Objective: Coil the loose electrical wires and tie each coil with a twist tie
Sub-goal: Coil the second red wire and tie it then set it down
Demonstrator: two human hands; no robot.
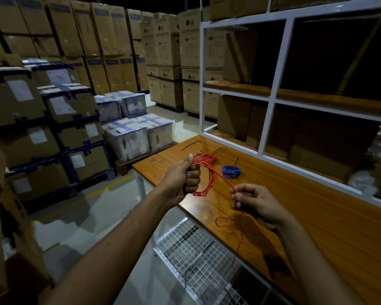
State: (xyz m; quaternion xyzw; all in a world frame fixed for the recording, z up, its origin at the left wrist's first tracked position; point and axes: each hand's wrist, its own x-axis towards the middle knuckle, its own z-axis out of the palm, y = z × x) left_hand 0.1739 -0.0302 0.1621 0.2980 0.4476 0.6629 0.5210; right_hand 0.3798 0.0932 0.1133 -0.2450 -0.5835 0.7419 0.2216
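My left hand grips a coil of red wire in a fist above the left end of the wooden table. A loose strand runs from the coil down to my right hand, which pinches it between thumb and fingers. The rest of the red strand trails over the table's front edge below that hand. A blue coil lies on the table behind, with a black twist tie sticking up at it. More black twist ties lie near the far left corner.
A white metal shelf frame with cardboard boxes stands on the table's back side. A wire mesh rack sits under the table. Stacked cartons and wrapped boxes on a pallet fill the floor to the left.
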